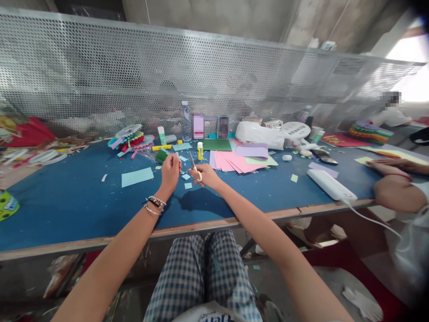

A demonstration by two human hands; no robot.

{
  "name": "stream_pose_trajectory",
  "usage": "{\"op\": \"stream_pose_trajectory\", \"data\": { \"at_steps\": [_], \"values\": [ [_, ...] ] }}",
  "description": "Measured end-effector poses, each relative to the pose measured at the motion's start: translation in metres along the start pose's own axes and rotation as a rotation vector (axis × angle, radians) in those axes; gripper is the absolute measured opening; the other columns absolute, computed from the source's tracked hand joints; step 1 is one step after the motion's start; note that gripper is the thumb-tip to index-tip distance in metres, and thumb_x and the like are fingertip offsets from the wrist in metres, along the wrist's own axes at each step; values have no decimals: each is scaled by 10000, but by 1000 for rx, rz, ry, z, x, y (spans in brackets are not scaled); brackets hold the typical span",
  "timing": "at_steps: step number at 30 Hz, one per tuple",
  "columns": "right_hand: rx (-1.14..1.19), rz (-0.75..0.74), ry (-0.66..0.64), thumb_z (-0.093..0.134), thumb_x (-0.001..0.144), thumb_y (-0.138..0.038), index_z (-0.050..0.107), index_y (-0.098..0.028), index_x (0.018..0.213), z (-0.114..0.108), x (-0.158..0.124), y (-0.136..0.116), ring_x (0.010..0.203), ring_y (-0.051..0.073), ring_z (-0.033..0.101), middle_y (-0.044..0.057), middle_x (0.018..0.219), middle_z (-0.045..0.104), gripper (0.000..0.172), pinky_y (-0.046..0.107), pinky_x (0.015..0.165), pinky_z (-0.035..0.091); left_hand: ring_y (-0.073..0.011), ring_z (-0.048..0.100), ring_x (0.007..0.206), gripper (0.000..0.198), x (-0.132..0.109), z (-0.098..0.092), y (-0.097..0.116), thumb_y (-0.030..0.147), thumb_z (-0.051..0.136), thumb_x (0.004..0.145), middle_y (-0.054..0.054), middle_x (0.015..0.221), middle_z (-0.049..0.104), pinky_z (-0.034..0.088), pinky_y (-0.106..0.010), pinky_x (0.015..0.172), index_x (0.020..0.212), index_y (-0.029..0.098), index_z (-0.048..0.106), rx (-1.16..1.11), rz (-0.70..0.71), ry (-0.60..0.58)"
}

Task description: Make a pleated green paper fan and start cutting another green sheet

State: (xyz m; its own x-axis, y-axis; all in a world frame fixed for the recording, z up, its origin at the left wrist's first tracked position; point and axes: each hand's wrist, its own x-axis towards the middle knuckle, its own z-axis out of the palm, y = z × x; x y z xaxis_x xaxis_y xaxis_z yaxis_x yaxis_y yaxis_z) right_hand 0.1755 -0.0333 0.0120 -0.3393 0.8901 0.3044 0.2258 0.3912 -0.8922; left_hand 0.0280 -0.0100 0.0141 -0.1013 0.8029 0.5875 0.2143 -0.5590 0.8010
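My right hand (205, 174) is closed round the white handles of a small pair of scissors (193, 164), whose blades point up and to the left. My left hand (170, 170) hovers just left of the blades, fingers pinched on a tiny scrap I cannot make out. Both hands are raised a little above the blue table (73, 201). Small pale-blue paper offcuts (187, 177) lie right under and between the hands. A glue stick (200, 151) stands upright just behind them.
A light-blue paper sheet (137, 176) lies to the left; pink, purple and green sheets (241, 162) fan out to the right. A white power strip (330, 184) sits near the right edge. Another person's arm (395, 190) rests at the right. A perforated metal screen (134, 76) backs the table.
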Motion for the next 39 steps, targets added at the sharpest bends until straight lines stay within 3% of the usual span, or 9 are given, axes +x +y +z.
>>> {"op": "stream_pose_trajectory", "data": {
  "at_steps": [10, 22, 30, 35, 39],
  "values": [
    [-99, 21, -162, 564, 788, -486, 514, -153, 613, -14, -7, -9, 339, 72, 448, -16, 487, 582, 380, 189, 361, 371, -86, 368, 426, 383, 6, -7, 8, 488, 488, 856, 48, 481, 415, 336, -230, 441, 608, 203, 419, -133, -63, -248],
    [-170, 10, -175, 558, 784, -439, 496, -163, 571, -14, -10, -13, 345, 80, 457, -14, 469, 560, 354, 191, 353, 350, -93, 403, 441, 379, 6, -7, 5, 509, 478, 856, 42, 514, 440, 328, -239, 446, 640, 204, 418, -145, -68, -325],
    [-176, 23, -188, 578, 758, -424, 500, -159, 577, -17, -10, -15, 489, 135, 594, -22, 485, 515, 330, 170, 355, 337, -90, 403, 453, 362, 5, -11, 14, 465, 446, 885, 49, 508, 426, 322, -238, 472, 643, 197, 411, -107, -53, -352],
    [-133, 31, -219, 593, 752, -472, 506, -157, 596, -16, -11, -15, 343, 82, 464, -26, 477, 560, 362, 191, 349, 342, -92, 397, 455, 365, 5, -11, 12, 461, 456, 880, 50, 501, 431, 320, -237, 475, 634, 195, 412, -87, -53, -346],
    [-138, 46, -229, 599, 744, -512, 496, -159, 589, -16, -11, -14, 334, 78, 451, -20, 470, 577, 399, 193, 362, 356, -92, 396, 459, 371, 6, -12, 9, 463, 458, 881, 49, 500, 433, 319, -233, 476, 630, 195, 411, -79, -42, -362]
  ]
}}
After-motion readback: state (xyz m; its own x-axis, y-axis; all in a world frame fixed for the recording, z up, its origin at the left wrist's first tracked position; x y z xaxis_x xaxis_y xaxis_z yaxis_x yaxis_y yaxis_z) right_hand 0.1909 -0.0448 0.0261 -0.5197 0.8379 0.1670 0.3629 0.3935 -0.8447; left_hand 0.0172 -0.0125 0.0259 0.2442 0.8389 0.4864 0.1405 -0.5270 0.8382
